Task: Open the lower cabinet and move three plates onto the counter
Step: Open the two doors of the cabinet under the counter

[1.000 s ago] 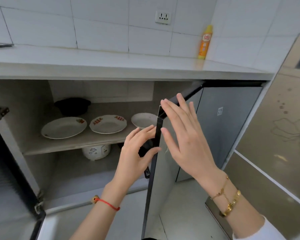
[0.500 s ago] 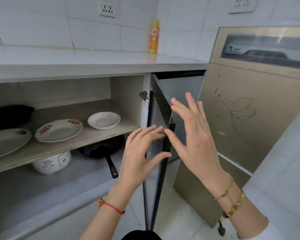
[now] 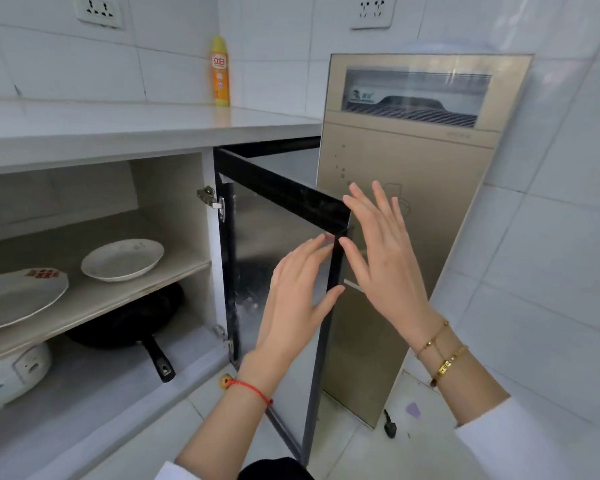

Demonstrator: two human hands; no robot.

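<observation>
The lower cabinet stands open, its black-framed right door [image 3: 284, 195] swung far out. My left hand [image 3: 298, 292] lies flat against the door's inner face near its free edge, fingers spread. My right hand [image 3: 381, 251] is open on the outer side of that edge, fingers apart, holding nothing. On the cabinet's upper shelf [image 3: 118, 296] sit a small white plate [image 3: 122, 259] and a larger white plate with red print [image 3: 18, 296], cut off by the left edge of the view. The white counter [image 3: 125, 129] runs above the cabinet.
A black frying pan [image 3: 136, 323] and a white rice cooker [image 3: 11, 375] sit on the cabinet floor. A yellow-orange bottle [image 3: 220, 71] stands at the back of the counter. A tall gold appliance [image 3: 402, 216] stands right behind the opened door.
The right door has swung further open toward the gold appliance, both hands moving with it. The view has turned right, so the leftmost plate and black bowl have left the frame.
</observation>
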